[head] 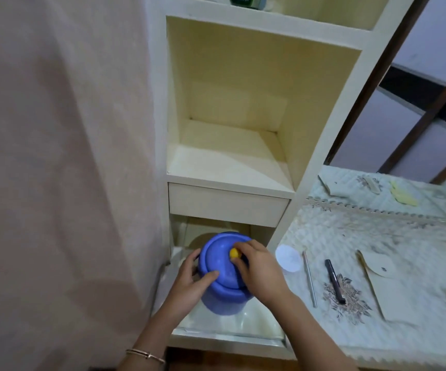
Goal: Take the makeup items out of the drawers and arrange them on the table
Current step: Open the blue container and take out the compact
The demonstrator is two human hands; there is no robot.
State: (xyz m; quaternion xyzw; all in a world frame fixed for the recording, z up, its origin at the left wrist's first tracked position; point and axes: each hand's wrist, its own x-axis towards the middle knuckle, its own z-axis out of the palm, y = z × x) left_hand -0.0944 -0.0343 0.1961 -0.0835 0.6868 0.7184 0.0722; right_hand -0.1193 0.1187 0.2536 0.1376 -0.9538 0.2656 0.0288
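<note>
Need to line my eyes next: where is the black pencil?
The black pencil lies on the table cloth, right of the blue container, between a thin silver stick and a beige card.

We see soft, even indoor light, dimmer on the wall (55, 156) left of our hands. Faint shadows sit inside the shelf (230, 156) above them. Edges bow from wide-angle distortion; the tabletop (377, 236) right looks slightly blurred.

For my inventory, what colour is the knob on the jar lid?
Yellow knob on the blue lid, head view.
</note>
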